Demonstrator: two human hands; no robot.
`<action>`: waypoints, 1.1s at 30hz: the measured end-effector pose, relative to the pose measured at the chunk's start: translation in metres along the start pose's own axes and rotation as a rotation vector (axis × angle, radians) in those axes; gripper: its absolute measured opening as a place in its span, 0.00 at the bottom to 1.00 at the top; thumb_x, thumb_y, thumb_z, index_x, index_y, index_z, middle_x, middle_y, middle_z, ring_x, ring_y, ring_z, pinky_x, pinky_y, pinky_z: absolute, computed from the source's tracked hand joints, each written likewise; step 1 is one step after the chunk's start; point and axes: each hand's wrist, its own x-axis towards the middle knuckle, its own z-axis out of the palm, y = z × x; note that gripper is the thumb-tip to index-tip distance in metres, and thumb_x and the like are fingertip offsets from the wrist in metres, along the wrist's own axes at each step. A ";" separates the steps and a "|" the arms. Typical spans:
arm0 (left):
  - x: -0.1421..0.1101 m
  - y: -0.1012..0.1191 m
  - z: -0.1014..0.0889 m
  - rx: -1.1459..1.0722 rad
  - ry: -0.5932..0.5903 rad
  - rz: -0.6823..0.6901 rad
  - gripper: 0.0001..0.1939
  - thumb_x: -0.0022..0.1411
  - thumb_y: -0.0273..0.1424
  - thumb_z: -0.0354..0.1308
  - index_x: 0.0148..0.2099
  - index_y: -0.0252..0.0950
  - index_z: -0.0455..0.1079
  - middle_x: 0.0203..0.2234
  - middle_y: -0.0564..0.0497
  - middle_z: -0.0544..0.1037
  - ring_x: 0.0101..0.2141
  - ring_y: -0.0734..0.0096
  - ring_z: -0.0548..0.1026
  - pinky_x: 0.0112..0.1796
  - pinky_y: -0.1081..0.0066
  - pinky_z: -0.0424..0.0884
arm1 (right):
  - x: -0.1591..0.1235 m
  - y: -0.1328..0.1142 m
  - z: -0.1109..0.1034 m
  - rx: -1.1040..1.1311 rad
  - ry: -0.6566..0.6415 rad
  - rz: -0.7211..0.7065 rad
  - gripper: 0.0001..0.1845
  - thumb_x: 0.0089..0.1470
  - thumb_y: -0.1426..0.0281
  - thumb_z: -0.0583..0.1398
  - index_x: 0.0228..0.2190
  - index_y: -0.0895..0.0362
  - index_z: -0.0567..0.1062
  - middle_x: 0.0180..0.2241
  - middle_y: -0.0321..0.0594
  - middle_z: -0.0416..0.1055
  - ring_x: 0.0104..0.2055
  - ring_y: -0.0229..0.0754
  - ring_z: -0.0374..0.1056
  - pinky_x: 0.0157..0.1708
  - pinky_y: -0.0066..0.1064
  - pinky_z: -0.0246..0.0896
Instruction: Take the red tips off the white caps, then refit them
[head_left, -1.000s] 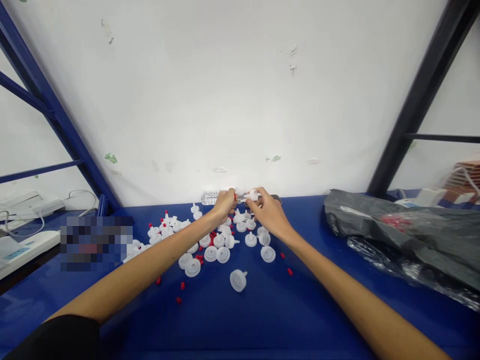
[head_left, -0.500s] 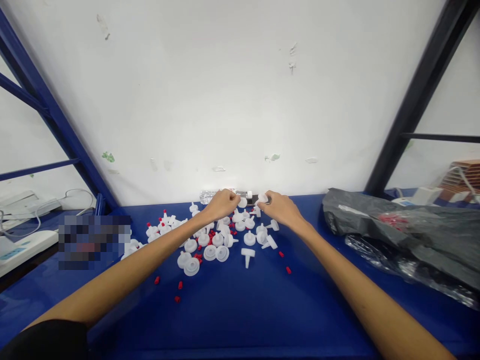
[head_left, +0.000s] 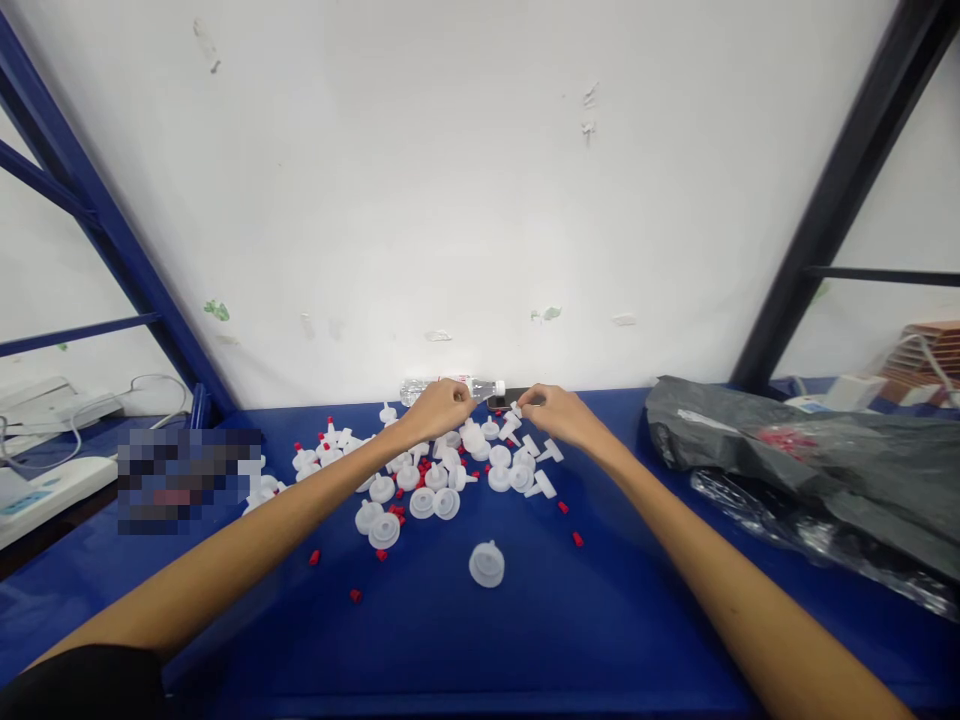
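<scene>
Both hands reach to the far side of a blue table (head_left: 525, 640), over a scatter of white plastic caps (head_left: 435, 480) with spouts and small red plugs (head_left: 577, 540). My left hand (head_left: 442, 408) is closed in a pinch above the pile; what it grips is too small to name. Just to its right, my right hand (head_left: 559, 412) pinches a small white piece at its fingertips. One white cap (head_left: 487, 564) lies alone nearer to me, apart from the pile.
A clear plastic bottle (head_left: 450, 388) lies against the white wall behind the hands, with a dark flat object (head_left: 510, 399) beside it. A crumpled grey plastic bag (head_left: 810, 460) covers the table's right side. Blue and black frame posts stand at both sides.
The hands have drawn slightly apart and stay over the pile. A white cap that was tumbling near the middle now rests alone closer to me.
</scene>
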 end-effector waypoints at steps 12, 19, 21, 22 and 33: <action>0.005 -0.003 -0.010 0.207 0.079 0.031 0.16 0.72 0.41 0.61 0.54 0.35 0.75 0.48 0.47 0.80 0.44 0.62 0.80 0.44 0.59 0.80 | -0.002 -0.007 0.002 -0.008 0.070 0.006 0.13 0.56 0.66 0.58 0.38 0.49 0.83 0.31 0.40 0.80 0.30 0.46 0.72 0.28 0.32 0.56; 0.002 -0.008 -0.039 0.357 -0.134 0.081 0.14 0.72 0.40 0.61 0.50 0.35 0.76 0.46 0.48 0.81 0.41 0.65 0.80 0.43 0.61 0.80 | -0.007 -0.011 0.002 -0.019 0.088 -0.005 0.14 0.58 0.67 0.58 0.39 0.50 0.83 0.30 0.40 0.79 0.29 0.45 0.70 0.27 0.32 0.53; -0.002 -0.008 -0.045 0.407 -0.236 0.111 0.13 0.71 0.39 0.63 0.49 0.34 0.76 0.44 0.48 0.81 0.41 0.65 0.80 0.43 0.61 0.79 | -0.007 -0.012 0.003 -0.024 0.090 -0.009 0.13 0.58 0.67 0.58 0.39 0.50 0.83 0.29 0.40 0.79 0.29 0.45 0.70 0.27 0.32 0.52; -0.004 -0.009 -0.047 0.428 -0.289 0.131 0.13 0.71 0.39 0.63 0.48 0.34 0.76 0.43 0.49 0.81 0.41 0.65 0.80 0.44 0.60 0.79 | -0.007 -0.012 0.004 -0.026 0.092 -0.012 0.13 0.58 0.67 0.58 0.38 0.50 0.83 0.30 0.40 0.79 0.29 0.45 0.70 0.27 0.32 0.52; -0.009 -0.004 -0.044 0.317 -0.352 0.157 0.13 0.72 0.40 0.62 0.45 0.34 0.76 0.42 0.49 0.81 0.41 0.65 0.80 0.44 0.60 0.79 | -0.009 -0.015 0.007 0.026 0.123 -0.133 0.11 0.61 0.69 0.59 0.39 0.52 0.83 0.29 0.38 0.81 0.30 0.45 0.73 0.29 0.31 0.55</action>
